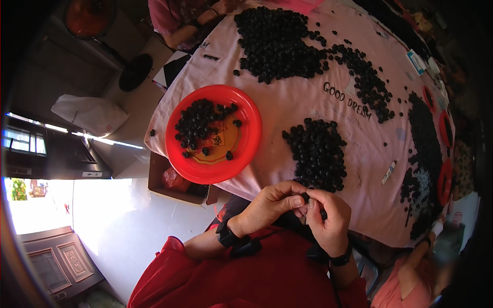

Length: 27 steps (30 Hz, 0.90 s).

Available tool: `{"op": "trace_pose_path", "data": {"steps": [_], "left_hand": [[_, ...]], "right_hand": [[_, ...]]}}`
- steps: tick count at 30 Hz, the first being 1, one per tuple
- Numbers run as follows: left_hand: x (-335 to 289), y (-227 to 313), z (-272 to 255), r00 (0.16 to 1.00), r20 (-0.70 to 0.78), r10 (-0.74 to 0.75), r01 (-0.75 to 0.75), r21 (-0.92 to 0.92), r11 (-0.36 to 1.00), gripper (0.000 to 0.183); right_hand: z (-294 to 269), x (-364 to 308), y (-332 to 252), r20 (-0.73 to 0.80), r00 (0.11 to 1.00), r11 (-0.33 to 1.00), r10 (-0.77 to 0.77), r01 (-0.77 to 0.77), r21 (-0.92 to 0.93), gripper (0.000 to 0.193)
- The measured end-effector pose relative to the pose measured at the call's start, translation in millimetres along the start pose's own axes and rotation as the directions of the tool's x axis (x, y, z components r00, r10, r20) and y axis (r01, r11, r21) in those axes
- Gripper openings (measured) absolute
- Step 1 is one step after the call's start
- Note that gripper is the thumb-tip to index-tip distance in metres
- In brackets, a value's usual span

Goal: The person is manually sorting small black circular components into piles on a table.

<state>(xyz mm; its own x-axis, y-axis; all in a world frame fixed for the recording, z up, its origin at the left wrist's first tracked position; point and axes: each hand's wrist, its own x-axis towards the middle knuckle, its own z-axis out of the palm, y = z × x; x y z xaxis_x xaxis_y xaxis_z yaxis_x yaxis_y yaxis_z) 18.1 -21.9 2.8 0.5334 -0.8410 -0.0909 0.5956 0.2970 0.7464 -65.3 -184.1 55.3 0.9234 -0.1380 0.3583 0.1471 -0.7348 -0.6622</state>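
Observation:
Close to my body, at the near edge of the table, my left hand (270,204) and my right hand (330,218) meet fingertip to fingertip. Both are closed in a pinch on one small black round piece (305,196), mostly covered by the fingers. Just beyond them a heap of similar black pieces (317,154) lies on the pink printed cloth (277,110). To the left stands a red plate (250,131) with a yellow patterned middle, carrying a smaller cluster of black pieces (197,120). What these pieces are made of I cannot tell.
A large pile of black pieces (280,46) covers the far side, trailing right into a scattered band (367,82). More dark pieces (425,143) lie along the right edge near red plates (444,182). People sit at far left and near right. An open cardboard box (154,180) stands below the table's left edge.

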Motion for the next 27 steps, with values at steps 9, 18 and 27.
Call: {"op": "trace_pose_path", "data": {"steps": [9,18,27], "left_hand": [[-3.6,-1.3,1.5,0.999,-0.033,0.005,-0.004,0.039,0.999,0.031],[-2.3,-6.1,0.2,0.998,0.005,0.067,-0.066,0.250,0.966,0.031],[-1.4,3.4,6.0,0.997,-0.019,0.081,-0.070,0.326,0.943,0.027]], "right_hand": [[-0.5,1.5,-0.5,-0.003,1.000,1.000,-0.016,0.016,0.001,0.021],[1.4,4.4,-6.4,-0.054,0.972,0.968,0.227,-0.219,0.122,0.017],[8.1,4.0,-3.8,-0.043,0.961,0.961,0.273,-0.270,0.060,0.020]]}}
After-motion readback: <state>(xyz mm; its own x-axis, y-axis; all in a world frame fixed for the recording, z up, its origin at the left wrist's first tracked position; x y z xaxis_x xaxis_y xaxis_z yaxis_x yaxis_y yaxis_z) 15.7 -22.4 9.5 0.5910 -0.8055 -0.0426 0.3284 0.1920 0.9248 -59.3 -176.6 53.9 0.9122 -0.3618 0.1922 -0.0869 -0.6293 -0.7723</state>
